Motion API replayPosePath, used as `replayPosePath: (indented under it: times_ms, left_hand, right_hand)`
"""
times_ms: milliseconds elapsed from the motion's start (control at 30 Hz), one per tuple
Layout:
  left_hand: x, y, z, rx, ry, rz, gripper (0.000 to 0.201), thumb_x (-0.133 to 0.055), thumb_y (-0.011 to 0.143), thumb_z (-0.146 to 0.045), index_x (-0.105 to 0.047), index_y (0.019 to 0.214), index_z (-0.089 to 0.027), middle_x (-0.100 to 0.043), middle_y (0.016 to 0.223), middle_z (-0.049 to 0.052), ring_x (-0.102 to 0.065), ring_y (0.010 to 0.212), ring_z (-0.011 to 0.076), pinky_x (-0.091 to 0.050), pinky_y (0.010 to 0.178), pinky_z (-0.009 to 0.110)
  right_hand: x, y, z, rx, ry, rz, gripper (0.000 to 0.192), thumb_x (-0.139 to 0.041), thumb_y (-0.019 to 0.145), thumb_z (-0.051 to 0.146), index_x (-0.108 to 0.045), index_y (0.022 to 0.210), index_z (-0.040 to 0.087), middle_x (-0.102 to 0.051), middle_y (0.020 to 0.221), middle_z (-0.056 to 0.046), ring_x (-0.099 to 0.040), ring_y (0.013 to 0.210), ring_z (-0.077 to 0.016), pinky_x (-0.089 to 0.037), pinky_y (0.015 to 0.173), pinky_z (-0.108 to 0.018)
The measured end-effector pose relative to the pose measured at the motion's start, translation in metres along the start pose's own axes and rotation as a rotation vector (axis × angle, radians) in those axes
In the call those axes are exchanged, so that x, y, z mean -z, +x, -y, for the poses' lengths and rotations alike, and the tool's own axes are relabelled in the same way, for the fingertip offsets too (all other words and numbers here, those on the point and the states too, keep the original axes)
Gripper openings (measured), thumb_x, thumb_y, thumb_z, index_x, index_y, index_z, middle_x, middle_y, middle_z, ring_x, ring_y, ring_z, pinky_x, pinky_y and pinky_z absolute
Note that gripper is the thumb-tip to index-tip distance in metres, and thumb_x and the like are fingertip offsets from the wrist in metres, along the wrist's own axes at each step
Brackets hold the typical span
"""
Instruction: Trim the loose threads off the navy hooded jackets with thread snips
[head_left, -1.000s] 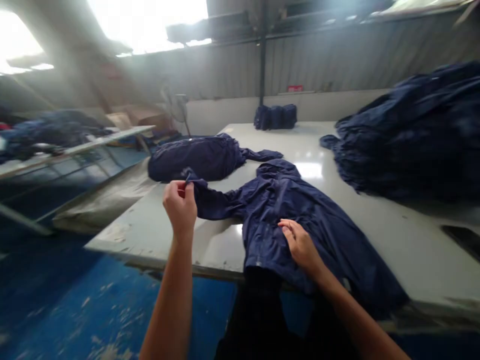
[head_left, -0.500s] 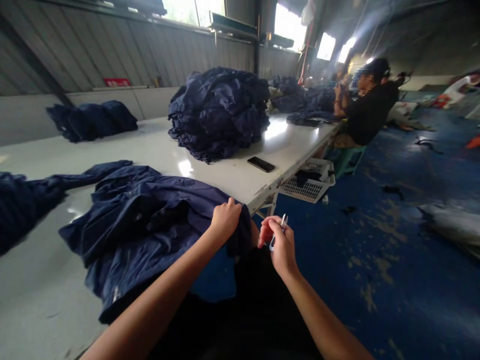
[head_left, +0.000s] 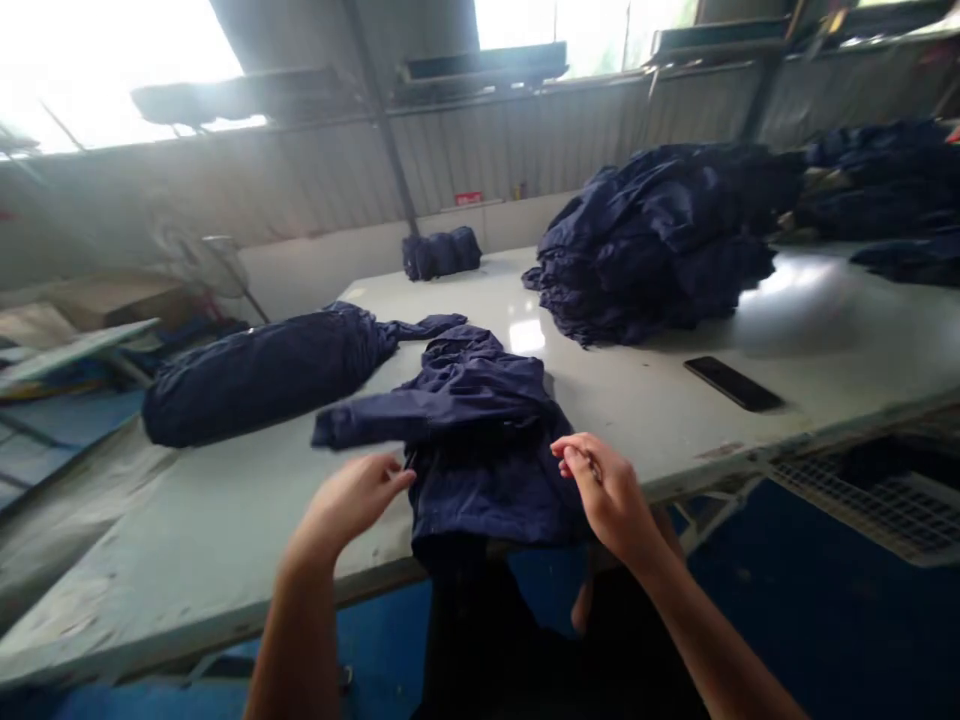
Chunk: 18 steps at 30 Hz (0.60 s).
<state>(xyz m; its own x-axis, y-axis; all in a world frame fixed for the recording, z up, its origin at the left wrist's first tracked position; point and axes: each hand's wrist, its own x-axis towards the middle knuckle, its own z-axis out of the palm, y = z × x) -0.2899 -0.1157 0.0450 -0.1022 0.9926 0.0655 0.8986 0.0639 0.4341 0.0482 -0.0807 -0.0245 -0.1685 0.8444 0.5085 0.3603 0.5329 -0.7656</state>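
A crumpled navy jacket [head_left: 480, 440] lies at the near edge of the white table [head_left: 187, 530], with one sleeve stretched out to the left. My left hand [head_left: 352, 500] reaches to the jacket's left edge and its fingertips pinch the cloth there. My right hand [head_left: 607, 490] hovers at the jacket's right side. Its fingers are curled tight, and the small thread clipper it held a moment ago is mostly hidden in them.
A rolled navy bundle [head_left: 262, 375] lies left of the jacket. A tall pile of navy garments [head_left: 660, 240] stands behind on the right, and a small stack [head_left: 441, 252] sits at the far wall. A black phone [head_left: 733, 384] rests near the table's right edge, above a white basket [head_left: 862, 490].
My view swung from left to right and back to the middle. My left hand let go of the sleeve, gripped the hem, and now pinches the left edge. The jacket is more bunched up.
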Motion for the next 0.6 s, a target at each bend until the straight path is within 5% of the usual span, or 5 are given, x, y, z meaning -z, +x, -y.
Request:
replayPosePath:
  times_ms: [100, 233, 367, 500, 600]
  left_hand:
    - [-0.026, -0.063, 0.04, 0.102, -0.118, -0.025, 0.05, -0.047, 0.104, -0.061, -0.076, 0.098, -0.021, -0.074, 0.08, 0.004, -0.067, 0.07, 0.0204, -0.052, 0.062, 0.029]
    - [-0.065, -0.07, 0.036, 0.119, -0.21, -0.129, 0.058, -0.057, 0.099, -0.065, -0.064, 0.137, -0.022, -0.073, 0.115, 0.009, -0.07, 0.091, 0.0248, -0.058, 0.082, 0.038]
    - [-0.091, -0.057, 0.019, 0.029, -0.2, -0.006, 0.059, -0.069, 0.095, -0.052, -0.057, 0.145, -0.024, -0.068, 0.126, 0.011, -0.069, 0.11, 0.0304, -0.056, 0.099, 0.046]
    - [-0.112, -0.084, 0.016, 0.061, -0.146, -0.118, 0.071, -0.074, 0.091, -0.046, -0.047, 0.153, -0.025, -0.067, 0.126, 0.01, -0.068, 0.111, 0.0307, -0.057, 0.097, 0.046]
    - [-0.127, -0.1, 0.02, 0.06, -0.035, -0.129, 0.051, -0.068, 0.085, -0.02, -0.06, 0.136, -0.022, -0.07, 0.116, 0.009, -0.068, 0.11, 0.0316, -0.057, 0.094, 0.045]
  right_hand:
    - [-0.047, 0.037, -0.024, 0.051, -0.146, 0.18, 0.025, -0.052, 0.107, 0.031, -0.074, 0.108, 0.021, -0.076, 0.105, -0.01, -0.073, 0.098, -0.0246, -0.056, 0.092, -0.036]
    - [-0.078, 0.076, -0.057, 0.018, -0.298, 0.317, 0.01, -0.074, 0.09, 0.024, -0.077, 0.098, 0.019, -0.073, 0.097, -0.01, -0.072, 0.089, -0.027, -0.055, 0.086, -0.037]
    - [-0.053, 0.088, -0.06, 0.033, -0.365, 0.324, 0.014, -0.063, 0.095, 0.018, -0.077, 0.093, 0.019, -0.071, 0.095, -0.009, -0.071, 0.093, -0.0263, -0.055, 0.091, -0.038]
    - [-0.013, 0.037, -0.05, 0.082, -0.399, 0.462, 0.042, -0.078, 0.091, 0.041, -0.073, 0.129, 0.024, -0.066, 0.134, -0.013, -0.074, 0.103, -0.0292, -0.06, 0.092, -0.041]
    - [-0.004, 0.001, -0.056, 0.12, -0.492, 0.613, 0.05, -0.083, 0.083, 0.029, -0.072, 0.131, 0.022, -0.06, 0.148, -0.018, -0.079, 0.092, -0.0308, -0.065, 0.078, -0.043]
